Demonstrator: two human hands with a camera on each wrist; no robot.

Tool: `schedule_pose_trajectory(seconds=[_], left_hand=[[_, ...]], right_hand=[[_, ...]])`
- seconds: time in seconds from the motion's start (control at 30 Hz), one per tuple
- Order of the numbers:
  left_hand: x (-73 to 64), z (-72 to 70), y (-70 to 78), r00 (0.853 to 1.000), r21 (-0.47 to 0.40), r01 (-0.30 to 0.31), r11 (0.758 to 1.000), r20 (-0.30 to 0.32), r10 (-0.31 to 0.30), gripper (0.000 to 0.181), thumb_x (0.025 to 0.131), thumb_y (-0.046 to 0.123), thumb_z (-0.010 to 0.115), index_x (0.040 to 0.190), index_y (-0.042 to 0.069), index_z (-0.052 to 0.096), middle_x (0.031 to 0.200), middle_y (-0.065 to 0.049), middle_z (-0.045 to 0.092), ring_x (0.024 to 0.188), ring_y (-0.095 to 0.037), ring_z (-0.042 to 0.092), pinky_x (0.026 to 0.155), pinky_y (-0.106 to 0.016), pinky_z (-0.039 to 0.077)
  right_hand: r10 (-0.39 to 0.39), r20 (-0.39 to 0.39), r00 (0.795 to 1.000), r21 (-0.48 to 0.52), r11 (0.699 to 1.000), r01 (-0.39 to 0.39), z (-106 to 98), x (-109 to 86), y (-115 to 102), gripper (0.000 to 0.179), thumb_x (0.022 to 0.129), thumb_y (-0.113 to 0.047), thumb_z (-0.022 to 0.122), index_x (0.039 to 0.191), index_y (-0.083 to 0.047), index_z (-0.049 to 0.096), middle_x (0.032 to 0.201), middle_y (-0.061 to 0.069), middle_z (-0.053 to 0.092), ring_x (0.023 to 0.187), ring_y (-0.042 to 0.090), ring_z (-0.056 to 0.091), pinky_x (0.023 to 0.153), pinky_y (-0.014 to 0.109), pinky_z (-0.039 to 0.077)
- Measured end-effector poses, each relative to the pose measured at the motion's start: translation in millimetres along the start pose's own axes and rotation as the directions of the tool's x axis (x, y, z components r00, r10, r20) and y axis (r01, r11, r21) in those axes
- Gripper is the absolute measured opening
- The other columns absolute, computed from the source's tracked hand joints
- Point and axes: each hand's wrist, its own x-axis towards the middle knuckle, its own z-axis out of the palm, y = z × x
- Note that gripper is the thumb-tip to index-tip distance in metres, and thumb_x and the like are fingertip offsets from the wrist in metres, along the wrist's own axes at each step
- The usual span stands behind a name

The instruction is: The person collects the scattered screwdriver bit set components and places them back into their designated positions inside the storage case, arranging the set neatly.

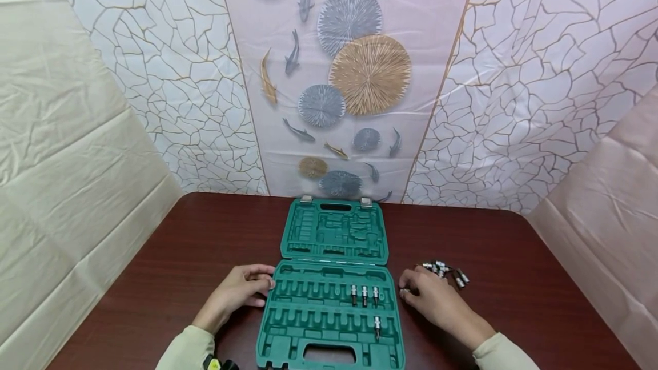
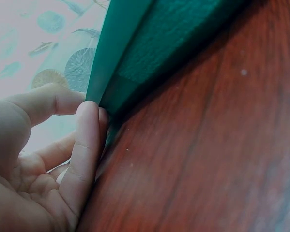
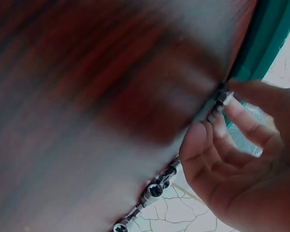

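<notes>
A green socket case [image 1: 334, 262] lies unfolded on the table, its lid at the back. Bit sockets [image 1: 364, 296] stand in the right part of its base: three in the upper row, one in the lower. My left hand [image 1: 241, 290] holds the left edge of the base, thumb and fingertips at the rim [image 2: 97, 72]. Just off the right edge, my right hand [image 1: 429, 296] pinches a small metal bit socket [image 3: 220, 100] between thumb and fingers, partly hidden by them. Behind that hand lies a loose pile of bit sockets [image 1: 459, 278].
The dark red wooden table [image 1: 205, 244] extends on both sides of the case. A patterned cloth backdrop [image 1: 334, 73] hangs behind it, with pale padded panels [image 1: 612, 210] at the sides. The case lid reaches close to the table's back edge.
</notes>
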Motion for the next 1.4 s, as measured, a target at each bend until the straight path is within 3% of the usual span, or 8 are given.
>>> schedule_pose_trajectory(seconds=[0.2, 0.53, 0.8, 1.07, 1.4], left_hand=[[-0.1, -1.2, -0.9, 1.000, -0.001, -0.002, 1.000, 0.004, 0.002, 0.044, 0.100, 0.013, 0.067, 0.140, -0.004, 0.062, 0.109, -0.010, 0.073, 0.090, -0.019, 0.071, 0.072, -0.035, 0.063], [-1.4, -2.3, 1.7, 1.000, -0.001, -0.009, 1.000, 0.008, 0.009, 0.044, 0.099, 0.014, 0.068, 0.139, -0.004, 0.063, 0.108, -0.010, 0.074, 0.091, -0.019, 0.071, 0.072, -0.036, 0.063], [-1.1, -1.7, 1.2, 1.000, -0.005, -0.009, 1.000, 0.013, 0.009, 0.045, 0.099, 0.014, 0.068, 0.140, -0.004, 0.062, 0.109, -0.010, 0.074, 0.090, -0.019, 0.071, 0.072, -0.035, 0.063], [-1.1, -0.1, -1.0, 1.000, -0.008, -0.018, 1.000, 0.017, 0.018, 0.046, 0.098, 0.014, 0.068, 0.140, -0.004, 0.062, 0.109, -0.010, 0.073, 0.089, -0.018, 0.070, 0.071, -0.034, 0.063], [0.1, -1.4, -2.6, 0.999, -0.004, -0.037, 0.999, 0.025, 0.037, 0.047, 0.099, 0.014, 0.068, 0.141, -0.005, 0.061, 0.109, -0.009, 0.074, 0.088, -0.018, 0.069, 0.070, -0.035, 0.063]], right_hand=[[-0.026, 0.008, 1.000, 0.044, 0.999, 0.025, 1, -0.7, 2, 0.017, 0.093, -0.007, 0.079, 0.092, -0.020, 0.069, 0.080, -0.007, 0.060, 0.069, 0.007, 0.053, 0.059, 0.030, 0.045], [-0.197, -0.007, 0.980, 0.035, 0.980, 0.197, 0, -2.6, 6, 0.015, 0.093, -0.002, 0.077, 0.095, -0.016, 0.071, 0.085, -0.007, 0.069, 0.074, 0.005, 0.061, 0.061, 0.028, 0.051], [-0.281, -0.018, 0.960, 0.007, 0.960, 0.281, 3, -12.6, 3, 0.025, 0.087, 0.005, 0.079, 0.089, -0.014, 0.063, 0.078, -0.006, 0.055, 0.070, 0.004, 0.047, 0.056, 0.025, 0.043], [-0.231, -0.092, 0.969, -0.005, 0.973, 0.232, 3, -13.5, 6, 0.023, 0.084, 0.005, 0.079, 0.090, -0.014, 0.068, 0.077, -0.008, 0.063, 0.066, 0.002, 0.053, 0.055, 0.026, 0.047], [-0.149, -0.066, 0.987, 0.200, 0.967, 0.159, -17, -24.2, -8, 0.017, 0.090, 0.001, 0.075, 0.098, -0.012, 0.069, 0.078, -0.011, 0.066, 0.070, -0.001, 0.057, 0.060, 0.024, 0.049]])
